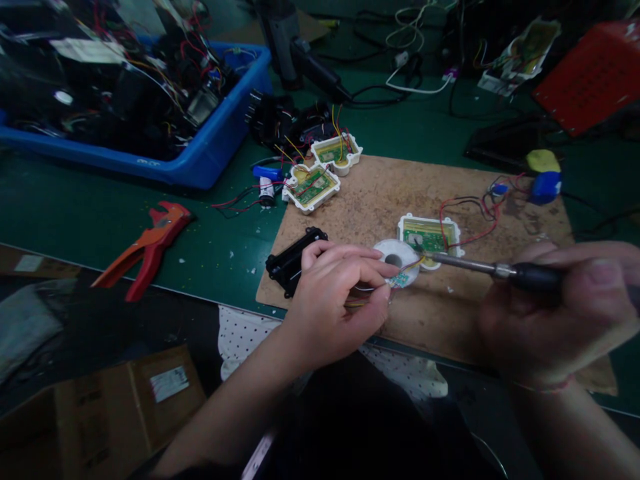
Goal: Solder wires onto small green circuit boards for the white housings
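Note:
My right hand [575,313] grips a soldering iron [530,275] by its dark handle. The iron's metal shaft points left, its tip over the edge of a white housing with a green circuit board [425,235]. My left hand [345,293] is closed in a pinch on thin wires [356,303], some yellow and red. A small green board [399,280] shows just beyond its fingertips. Right by these fingers lies a pale round spool [394,257] with a hole in its middle. A black plastic housing [293,262] lies left of my left hand, partly covered by it.
A brown board [370,193] covers part of the green table. Two more white housings [313,190] with wires lie at its upper left. Red-orange cutters [150,247] rest at left, below a blue bin [215,160] of parts. A red box [590,77] stands at upper right.

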`<state>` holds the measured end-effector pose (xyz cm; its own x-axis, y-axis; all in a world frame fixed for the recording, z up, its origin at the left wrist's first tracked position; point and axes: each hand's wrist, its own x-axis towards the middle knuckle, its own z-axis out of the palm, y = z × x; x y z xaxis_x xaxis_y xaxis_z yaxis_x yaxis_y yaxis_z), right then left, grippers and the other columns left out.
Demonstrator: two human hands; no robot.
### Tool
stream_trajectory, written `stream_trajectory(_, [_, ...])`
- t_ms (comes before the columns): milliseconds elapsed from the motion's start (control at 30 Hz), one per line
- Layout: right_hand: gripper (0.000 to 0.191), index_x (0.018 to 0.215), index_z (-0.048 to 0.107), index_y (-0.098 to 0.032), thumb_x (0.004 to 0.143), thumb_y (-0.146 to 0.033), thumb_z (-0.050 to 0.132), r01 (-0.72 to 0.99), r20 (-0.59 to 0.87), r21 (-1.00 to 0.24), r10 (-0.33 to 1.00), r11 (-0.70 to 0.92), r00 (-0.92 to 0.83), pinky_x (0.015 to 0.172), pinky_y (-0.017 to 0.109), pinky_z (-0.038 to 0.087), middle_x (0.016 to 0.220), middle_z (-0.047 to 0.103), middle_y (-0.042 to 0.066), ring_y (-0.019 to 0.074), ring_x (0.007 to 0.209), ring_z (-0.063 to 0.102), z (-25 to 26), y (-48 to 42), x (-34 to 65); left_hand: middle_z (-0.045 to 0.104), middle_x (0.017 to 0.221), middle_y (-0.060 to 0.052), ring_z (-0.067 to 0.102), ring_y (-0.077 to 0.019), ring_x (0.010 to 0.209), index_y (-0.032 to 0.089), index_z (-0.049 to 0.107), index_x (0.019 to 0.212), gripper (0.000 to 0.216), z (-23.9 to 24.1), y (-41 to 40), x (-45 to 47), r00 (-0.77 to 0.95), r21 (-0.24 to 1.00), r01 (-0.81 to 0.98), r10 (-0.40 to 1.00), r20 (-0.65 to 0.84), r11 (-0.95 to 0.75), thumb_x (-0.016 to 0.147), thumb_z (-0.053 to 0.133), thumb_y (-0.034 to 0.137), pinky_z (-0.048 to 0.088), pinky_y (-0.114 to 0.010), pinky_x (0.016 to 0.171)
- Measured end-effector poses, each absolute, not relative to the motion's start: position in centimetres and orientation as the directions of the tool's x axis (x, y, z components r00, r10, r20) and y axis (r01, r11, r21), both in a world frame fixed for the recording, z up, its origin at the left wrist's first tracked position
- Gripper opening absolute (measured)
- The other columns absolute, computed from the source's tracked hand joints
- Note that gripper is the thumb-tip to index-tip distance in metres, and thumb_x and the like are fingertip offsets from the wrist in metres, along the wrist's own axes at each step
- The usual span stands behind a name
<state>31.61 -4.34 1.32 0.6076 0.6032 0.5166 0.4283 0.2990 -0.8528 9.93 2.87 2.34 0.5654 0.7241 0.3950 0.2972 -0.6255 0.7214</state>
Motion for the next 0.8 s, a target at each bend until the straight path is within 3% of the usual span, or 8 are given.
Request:
stream_trajectory(100, [0.02, 0.065, 0.05, -0.02, 0.08, -0.03, 0.059, 0.448, 0.606, -0.789, 0.409, 0.421, 0.683, 0.043, 0.027, 0.03, 0.059, 0.041, -0.002, 0.0082, 0.045, 0.039, 2.1, -3.0, 30.0, 0.081, 0.104, 0.003, 0.071, -0.0207, 0.11, 0.024, 0.061, 0.086, 0.01, 2.3, 2.9, 9.9, 0.571, 0.723, 0.301, 0.725, 0.386, -0.622, 0.089, 0.066, 0.016, 0.037, -0.048, 0.109])
stream_trajectory(333, [0.015, 0.062, 0.052, -0.021, 0.074, -0.023, 0.061, 0.329, 0.515, -0.854, 0.566, 0.403, 0.644, 0.04, 0.029, 0.03, 0.054, 0.043, -0.002, 0.0109, 0.044, 0.044, 2.3, -3.2, 29.7, 0.081, 0.102, 0.004, 0.072, -0.0192, 0.11, 0.024, 0.06, 0.086, 0.01, 2.4, 3.0, 9.8, 0.57, 0.728, 0.289, 0.723, 0.391, -0.622, 0.089, 0.066, 0.016, 0.036, -0.046, 0.108])
stream_trajectory(533, [0.017, 0.06, 0.049, -0.023, 0.074, -0.023, 0.058, 0.385, 0.556, -0.83, 0.533, 0.405, 0.637, 0.037, 0.028, 0.025, 0.05, 0.042, -0.005, 0.011, 0.04, 0.04, 1.9, -2.7, 29.4, 0.08, 0.103, 0.006, 0.071, -0.0177, 0.11, 0.023, 0.061, 0.086, 0.009, 2.3, 2.9, 9.9, 0.571, 0.736, 0.287, 0.727, 0.381, -0.612, 0.089, 0.066, 0.017, 0.035, -0.044, 0.109])
stream_trajectory(800, [0.016, 0.062, 0.051, -0.023, 0.075, -0.024, 0.06, 0.378, 0.517, -0.856, 0.558, 0.354, 0.649, 0.04, 0.03, 0.029, 0.053, 0.045, -0.005, 0.0121, 0.043, 0.044, 2.1, -3.0, 29.2, 0.08, 0.103, 0.006, 0.071, -0.0178, 0.111, 0.023, 0.062, 0.085, 0.009, 2.3, 3.0, 10.0, 0.567, 0.738, 0.287, 0.729, 0.383, -0.611, 0.088, 0.066, 0.016, 0.036, -0.044, 0.108])
